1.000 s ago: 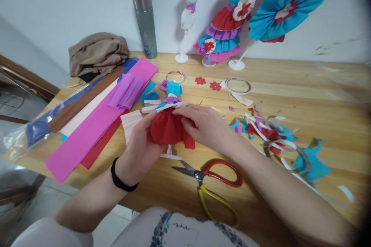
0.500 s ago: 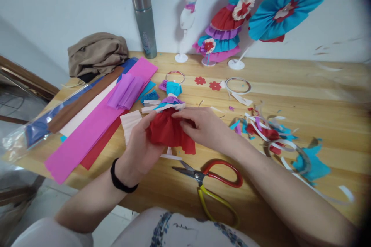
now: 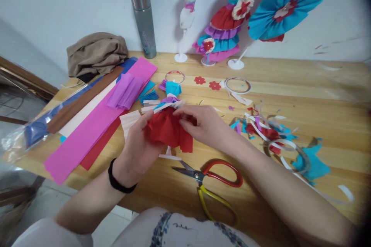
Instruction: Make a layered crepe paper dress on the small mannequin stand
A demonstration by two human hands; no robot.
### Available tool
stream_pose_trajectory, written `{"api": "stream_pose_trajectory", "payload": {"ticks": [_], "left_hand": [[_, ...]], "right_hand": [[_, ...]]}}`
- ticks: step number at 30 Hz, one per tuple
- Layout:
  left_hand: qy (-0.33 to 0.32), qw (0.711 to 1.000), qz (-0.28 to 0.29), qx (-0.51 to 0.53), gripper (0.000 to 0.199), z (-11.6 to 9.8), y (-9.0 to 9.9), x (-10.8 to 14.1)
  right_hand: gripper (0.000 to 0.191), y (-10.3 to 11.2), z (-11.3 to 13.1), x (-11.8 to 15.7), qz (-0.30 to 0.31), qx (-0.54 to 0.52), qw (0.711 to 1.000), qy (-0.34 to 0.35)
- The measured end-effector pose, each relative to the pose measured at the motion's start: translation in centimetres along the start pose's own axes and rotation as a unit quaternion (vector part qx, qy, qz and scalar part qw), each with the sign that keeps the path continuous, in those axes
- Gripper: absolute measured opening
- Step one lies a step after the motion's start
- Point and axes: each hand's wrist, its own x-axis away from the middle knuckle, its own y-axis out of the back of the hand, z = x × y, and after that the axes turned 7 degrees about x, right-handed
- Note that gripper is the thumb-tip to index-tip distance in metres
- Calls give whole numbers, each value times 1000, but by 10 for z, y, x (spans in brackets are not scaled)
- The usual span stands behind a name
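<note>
Item: one red skirt (image 3: 168, 129), pinched by left hand (image 3: 139, 148) and right hand (image 3: 207, 125), risks tearing under uneven pulling.

Hands on red paper skirt (image 3: 169, 129), scissors (image 3: 198, 176) nearby, grey flask (image 3: 142, 19) behind

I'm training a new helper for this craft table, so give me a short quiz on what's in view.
1. Multiple choice: what colour is the paper skirt between the left hand and the right hand?
A) Green
B) Red
C) Yellow

2. True or false: the scissors lie on the table with their blades apart.

3. Fill in the blank: the black wristband is worn on the ____ wrist.

Key: 1. B; 2. True; 3. left
</note>
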Motion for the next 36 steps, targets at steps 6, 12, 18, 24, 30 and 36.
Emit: {"api": "stream_pose_trajectory", "payload": {"ticks": [6,12,18,24,30,36], "left_hand": [[-1,1000,15,1,31,-2,1,-3],[-6,1000,12,-8,25,-5,9,-9],[1,999,33,-27,19,-6,14,-13],[15,1000,-6,-8,24,-5,8,-10],[10,999,-16,-28,16,-2,13,-12],[6,999,-36,-20,18,-3,15,-14]], "right_hand": [[30,-1,-2,1,12,6,1000,7],[18,-2,-4,-2,8,10,999,-32],[11,-3,-6,-2,20,3,998,-61],[9,-2,0,-2,28,50,994,-92],[10,-1,4,-1,37,150,982,-105],[17,2,2,-4,80,106,985,-113]]}}
